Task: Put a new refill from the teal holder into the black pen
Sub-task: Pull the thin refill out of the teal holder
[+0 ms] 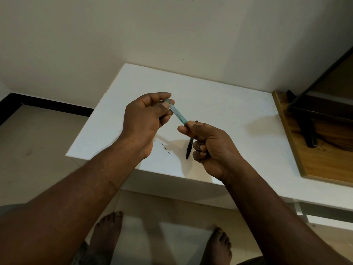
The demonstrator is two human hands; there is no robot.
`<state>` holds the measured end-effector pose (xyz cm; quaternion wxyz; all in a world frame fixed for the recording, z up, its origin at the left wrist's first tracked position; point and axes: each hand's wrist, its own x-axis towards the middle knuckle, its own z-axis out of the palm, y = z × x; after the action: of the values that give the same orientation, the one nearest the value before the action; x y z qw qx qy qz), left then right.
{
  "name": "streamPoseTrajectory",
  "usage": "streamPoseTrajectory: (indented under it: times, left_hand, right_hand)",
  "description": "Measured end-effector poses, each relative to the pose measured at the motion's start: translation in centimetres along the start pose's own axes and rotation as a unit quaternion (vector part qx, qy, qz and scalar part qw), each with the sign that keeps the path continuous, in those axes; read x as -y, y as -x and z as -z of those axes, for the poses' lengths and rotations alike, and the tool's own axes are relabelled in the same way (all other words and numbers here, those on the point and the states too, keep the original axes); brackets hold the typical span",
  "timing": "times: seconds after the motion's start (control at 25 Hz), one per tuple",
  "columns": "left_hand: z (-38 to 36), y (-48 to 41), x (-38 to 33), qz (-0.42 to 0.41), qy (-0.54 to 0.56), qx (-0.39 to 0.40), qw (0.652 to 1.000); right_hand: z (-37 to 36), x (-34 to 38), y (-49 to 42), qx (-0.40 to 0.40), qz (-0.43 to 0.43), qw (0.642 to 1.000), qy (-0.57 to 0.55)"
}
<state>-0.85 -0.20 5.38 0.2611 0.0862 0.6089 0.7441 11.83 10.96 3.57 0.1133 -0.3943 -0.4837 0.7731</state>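
Above the middle of a white table (219, 104), two bare hands hold one slim teal holder (176, 112) between them, clear of the tabletop. The left hand (143, 119) grips the holder's upper, farther end, thumb and curled fingers closed round its tip. The right hand (210, 144) pinches the lower, nearer end between thumb and forefinger, and its other fingers are folded into the palm. The holder slants from upper left down to lower right and has a pale label along its side; the print is too small to read.

On the table just below the right hand lies the black pen (189, 150), its tip pointing towards the person and its upper part hidden behind the right hand's fingers. To the left of the pen, near it but apart, a thin dark stick (165, 148) lies flat on the white surface.

At the table's right edge sits a wooden board (298, 150) with a black stand (309, 134) on it. Below the table's front edge, two bare feet (107, 232) rest on a pale tiled floor. A plain cream wall rises behind the table.
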Motion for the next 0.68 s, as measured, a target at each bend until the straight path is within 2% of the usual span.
streamPoseTrajectory:
  times: [0.48, 0.68]
  left_hand:
    - [0.09, -0.23, 0.03, 0.008, 0.015, -0.007, 1.000]
    - [0.19, -0.25, 0.19, 0.042, 0.041, -0.022, 0.998]
  right_hand:
    - [0.00, -0.05, -0.04, 0.000, 0.000, 1.000, 0.007]
    - [0.06, -0.16, 0.00, -0.020, 0.069, 0.994, 0.083]
